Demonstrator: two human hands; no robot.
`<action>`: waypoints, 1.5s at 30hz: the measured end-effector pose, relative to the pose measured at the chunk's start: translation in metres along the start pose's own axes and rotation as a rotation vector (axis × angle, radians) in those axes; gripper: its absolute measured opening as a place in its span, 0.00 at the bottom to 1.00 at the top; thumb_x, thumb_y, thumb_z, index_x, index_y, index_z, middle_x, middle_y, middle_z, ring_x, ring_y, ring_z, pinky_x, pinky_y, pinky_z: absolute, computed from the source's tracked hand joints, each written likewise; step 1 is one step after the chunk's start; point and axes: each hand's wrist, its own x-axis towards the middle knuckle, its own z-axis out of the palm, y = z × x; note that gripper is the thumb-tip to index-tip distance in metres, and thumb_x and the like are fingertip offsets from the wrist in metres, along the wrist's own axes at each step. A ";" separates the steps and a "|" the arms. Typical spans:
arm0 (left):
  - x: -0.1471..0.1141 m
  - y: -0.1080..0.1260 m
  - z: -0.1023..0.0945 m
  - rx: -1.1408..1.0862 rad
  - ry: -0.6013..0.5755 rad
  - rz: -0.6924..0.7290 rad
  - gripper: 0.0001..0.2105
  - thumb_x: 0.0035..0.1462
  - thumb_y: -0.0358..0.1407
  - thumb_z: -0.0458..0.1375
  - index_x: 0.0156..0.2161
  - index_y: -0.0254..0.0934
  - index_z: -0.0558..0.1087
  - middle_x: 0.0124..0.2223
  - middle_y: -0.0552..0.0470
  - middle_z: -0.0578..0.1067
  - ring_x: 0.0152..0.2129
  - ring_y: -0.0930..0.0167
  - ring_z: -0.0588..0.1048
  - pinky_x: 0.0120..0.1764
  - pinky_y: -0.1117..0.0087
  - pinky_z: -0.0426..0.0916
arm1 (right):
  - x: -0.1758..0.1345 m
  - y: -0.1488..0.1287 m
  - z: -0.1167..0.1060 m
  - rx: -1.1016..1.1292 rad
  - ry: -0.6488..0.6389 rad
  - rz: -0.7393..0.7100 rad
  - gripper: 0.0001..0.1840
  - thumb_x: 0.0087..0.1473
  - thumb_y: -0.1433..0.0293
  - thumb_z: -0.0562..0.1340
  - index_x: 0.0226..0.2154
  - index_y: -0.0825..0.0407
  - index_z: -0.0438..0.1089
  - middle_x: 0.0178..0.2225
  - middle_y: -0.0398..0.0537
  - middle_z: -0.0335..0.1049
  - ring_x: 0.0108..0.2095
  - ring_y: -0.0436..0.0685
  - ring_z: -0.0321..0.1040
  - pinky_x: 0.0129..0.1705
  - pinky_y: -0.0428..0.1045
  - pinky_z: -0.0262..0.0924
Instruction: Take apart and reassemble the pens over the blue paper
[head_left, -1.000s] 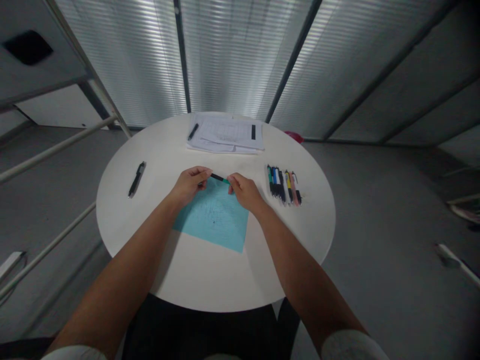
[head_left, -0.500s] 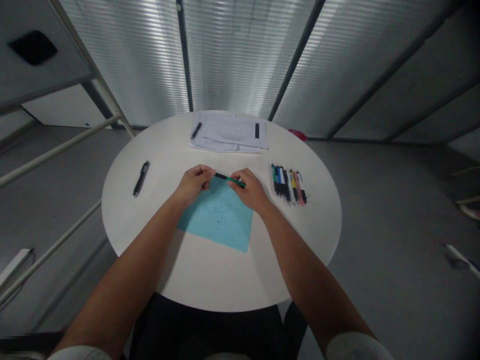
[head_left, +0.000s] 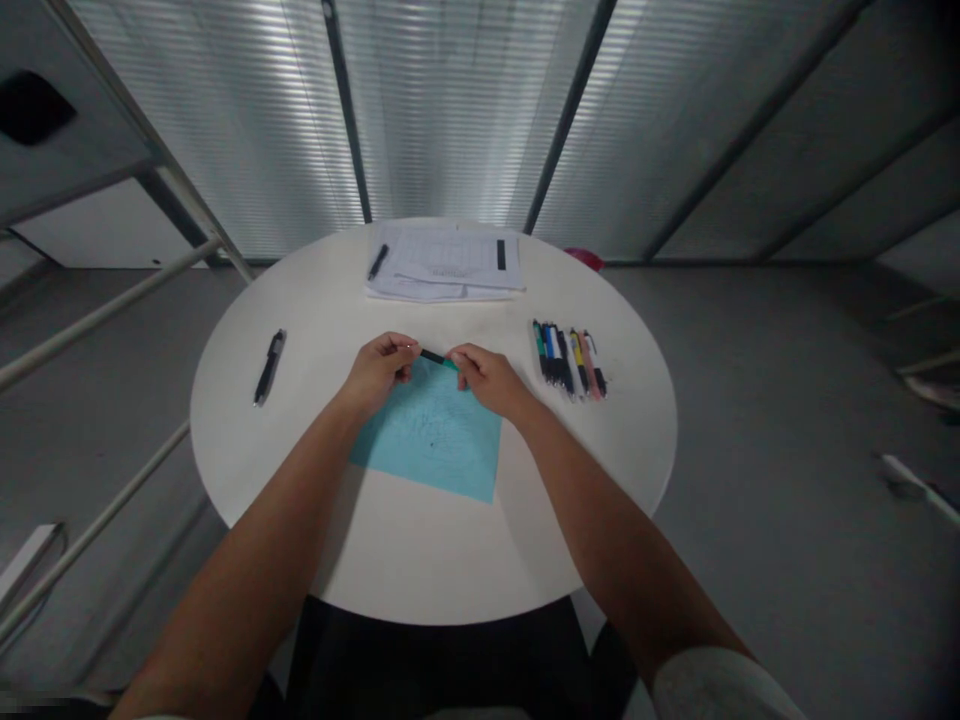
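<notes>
Between my hands is a green and black pen (head_left: 433, 356), held level above the far edge of a blue sheet of paper (head_left: 427, 440) with scribbles on it. My left hand (head_left: 381, 372) pinches the black end, near the tip. Closed round the green end is my right hand (head_left: 486, 376), its fingers covering most of that part. To the right a row of several pens (head_left: 568, 360) in mixed colours lies side by side. One black pen (head_left: 269, 368) lies alone at the left of the table.
The round white table (head_left: 442, 560) carries a stack of printed papers (head_left: 450, 262) at its far side, with a dark pen (head_left: 378, 262) on top. A white metal frame (head_left: 112, 305) stands to the left. Behind the table are glass panels with blinds (head_left: 442, 110).
My right hand has slid along the pen toward my left and now covers more of the green end. The whole view has shifted slightly. Both hands keep the pen.
</notes>
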 end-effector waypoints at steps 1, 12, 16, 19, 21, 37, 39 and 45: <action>0.000 0.000 0.000 -0.003 0.000 -0.007 0.09 0.43 0.32 0.67 0.30 0.35 0.72 0.21 0.57 0.66 0.17 0.78 0.64 0.22 0.74 0.58 | 0.000 -0.001 0.000 -0.001 0.003 0.005 0.21 0.64 0.54 0.49 0.41 0.48 0.71 0.21 0.39 0.69 0.22 0.50 0.63 0.31 0.46 0.55; -0.002 -0.002 -0.003 0.008 -0.024 0.035 0.08 0.46 0.35 0.67 0.31 0.36 0.73 0.24 0.56 0.68 0.20 0.78 0.65 0.23 0.75 0.60 | 0.001 -0.007 0.000 0.216 0.046 0.118 0.20 0.59 0.52 0.54 0.34 0.50 0.69 0.15 0.39 0.67 0.17 0.49 0.60 0.25 0.45 0.52; -0.003 0.003 -0.003 -0.070 0.002 0.013 0.09 0.46 0.34 0.66 0.32 0.37 0.72 0.25 0.57 0.68 0.21 0.77 0.66 0.24 0.76 0.62 | 0.004 -0.013 -0.007 0.649 0.037 0.215 0.20 0.53 0.50 0.57 0.35 0.50 0.67 0.23 0.45 0.74 0.13 0.46 0.49 0.17 0.45 0.40; -0.005 0.007 -0.002 -0.140 0.016 -0.002 0.10 0.45 0.34 0.66 0.32 0.37 0.70 0.26 0.57 0.68 0.22 0.78 0.66 0.24 0.76 0.62 | 0.005 -0.012 -0.018 0.864 0.098 0.203 0.20 0.52 0.52 0.55 0.35 0.50 0.67 0.28 0.49 0.76 0.15 0.48 0.54 0.18 0.46 0.44; -0.006 0.009 -0.002 -0.172 0.026 -0.006 0.10 0.45 0.34 0.67 0.32 0.37 0.70 0.26 0.58 0.67 0.22 0.78 0.66 0.24 0.77 0.62 | 0.004 -0.011 -0.023 0.956 0.109 0.210 0.20 0.52 0.53 0.53 0.36 0.51 0.68 0.29 0.49 0.75 0.17 0.48 0.56 0.19 0.46 0.47; -0.002 0.003 -0.006 -0.021 0.138 0.170 0.14 0.42 0.29 0.59 0.38 0.41 0.68 0.28 0.58 0.72 0.18 0.77 0.66 0.22 0.73 0.60 | 0.016 0.010 -0.030 0.867 0.303 0.206 0.25 0.53 0.41 0.53 0.32 0.45 0.63 0.34 0.47 0.70 0.42 0.58 0.68 0.39 0.54 0.65; -0.001 0.001 -0.008 -0.007 0.139 0.171 0.12 0.42 0.29 0.58 0.36 0.40 0.69 0.27 0.58 0.71 0.17 0.77 0.66 0.21 0.73 0.60 | 0.015 0.012 -0.033 0.961 0.311 0.199 0.23 0.54 0.44 0.54 0.29 0.46 0.61 0.31 0.46 0.69 0.41 0.57 0.67 0.41 0.55 0.65; 0.002 -0.006 -0.010 0.086 0.138 0.208 0.09 0.43 0.30 0.59 0.34 0.37 0.71 0.25 0.57 0.70 0.16 0.77 0.65 0.20 0.74 0.59 | 0.011 0.003 -0.035 1.088 0.300 0.241 0.22 0.58 0.48 0.52 0.25 0.47 0.56 0.18 0.37 0.52 0.19 0.49 0.51 0.22 0.46 0.55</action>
